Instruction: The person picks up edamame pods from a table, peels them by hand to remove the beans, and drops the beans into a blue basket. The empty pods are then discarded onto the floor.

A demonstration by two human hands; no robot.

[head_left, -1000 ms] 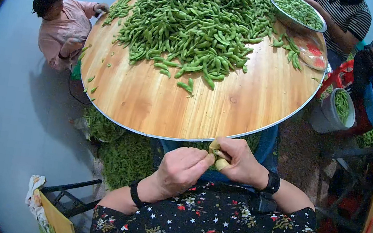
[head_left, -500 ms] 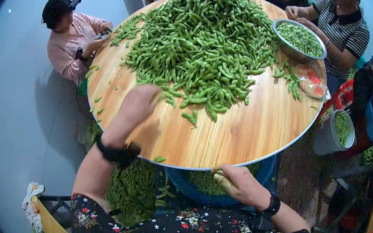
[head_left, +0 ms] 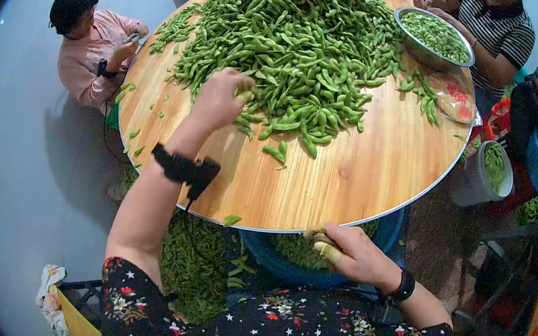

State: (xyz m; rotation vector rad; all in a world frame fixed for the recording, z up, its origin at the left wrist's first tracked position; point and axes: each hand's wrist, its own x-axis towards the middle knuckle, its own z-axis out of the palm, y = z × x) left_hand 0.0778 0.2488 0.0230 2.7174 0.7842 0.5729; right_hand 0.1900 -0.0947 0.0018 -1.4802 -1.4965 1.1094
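A large heap of green bean pods lies on the round wooden table. My left hand is at the heap's lower left edge, its fingers closed and pressed together by some pods; what it grips is too small to make out. Near the table's front rim is my right hand, with its fingers curled. Yellowish coverings show on its thumb and fingers, and whatever lies between them is hidden. A single pod rests at the front rim, left of my right hand.
A metal bowl of shelled beans and a plastic bag are at the right. Below the front rim is a blue tub. A white bucket stands right. Co-workers sit left and upper right.
My left hand has moved up to the heap and its fingers are now closed. My right hand stays near the front rim. The view has shifted slightly.
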